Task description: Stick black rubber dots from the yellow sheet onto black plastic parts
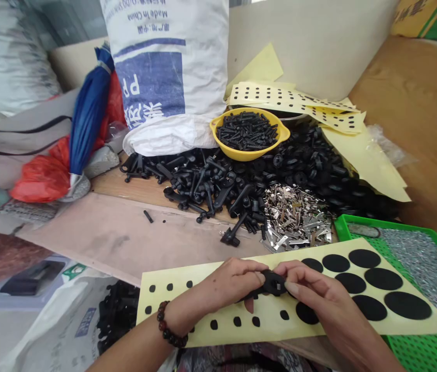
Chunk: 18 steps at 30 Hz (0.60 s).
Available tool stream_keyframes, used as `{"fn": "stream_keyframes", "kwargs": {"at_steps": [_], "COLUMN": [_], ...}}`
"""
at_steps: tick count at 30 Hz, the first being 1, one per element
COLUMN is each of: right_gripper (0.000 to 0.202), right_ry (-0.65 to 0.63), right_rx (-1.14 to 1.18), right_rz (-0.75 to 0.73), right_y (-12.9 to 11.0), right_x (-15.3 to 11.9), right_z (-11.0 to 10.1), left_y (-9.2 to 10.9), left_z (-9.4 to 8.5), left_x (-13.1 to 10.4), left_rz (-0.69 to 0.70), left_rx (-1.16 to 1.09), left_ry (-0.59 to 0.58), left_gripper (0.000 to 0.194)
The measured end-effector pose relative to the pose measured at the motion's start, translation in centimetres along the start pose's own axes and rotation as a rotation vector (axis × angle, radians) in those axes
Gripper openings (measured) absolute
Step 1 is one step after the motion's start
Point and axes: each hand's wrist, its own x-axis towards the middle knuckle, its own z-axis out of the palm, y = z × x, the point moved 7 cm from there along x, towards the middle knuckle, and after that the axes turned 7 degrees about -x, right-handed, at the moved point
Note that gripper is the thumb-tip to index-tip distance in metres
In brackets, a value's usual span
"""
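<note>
Both hands meet over a yellow sticker sheet (pixel 267 330) that carries black ovals of two sizes. My left hand (pixel 228 289), with a beaded bracelet at the wrist, is closed on a black plastic part (pixel 274 283). From the other side, the thumb and fingers of my right hand (pixel 313 287) pinch the same part's round end. A small metallic piece shows in the middle of that end. The fingers hide much of the part. Large black ovals (pixel 365 278) lie on the sheet to the right of the hands, small ones to the left.
Behind the sheet are piles of black arms (pixel 206 186), black round parts (pixel 319 160) and metal clips (pixel 296 214). A yellow bowl (pixel 247 155) holds black screws. At right stands a green tray (pixel 416 230) of small metal pieces; a white sack (pixel 171 62) stands behind.
</note>
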Motion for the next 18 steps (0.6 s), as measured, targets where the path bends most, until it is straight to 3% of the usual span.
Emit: {"fn": "stream_keyframes", "kwargs": {"at_steps": [7, 18], "right_gripper": [0.024, 0.021], "right_ry": [-0.013, 0.009], "right_rx": [-0.010, 0.034], "right_rz": [0.014, 0.016], "right_y": [0.39, 0.15], "right_x": [0.09, 0.01], "right_z": [0.09, 0.24], "left_y": [-0.68, -1.01], "left_z": [0.20, 0.14], "left_x": [0.19, 0.29], "left_rz": [0.007, 0.075], "left_rx": [-0.066, -0.053], "left_ry": [-0.008, 0.090], "left_gripper": [0.035, 0.034]}}
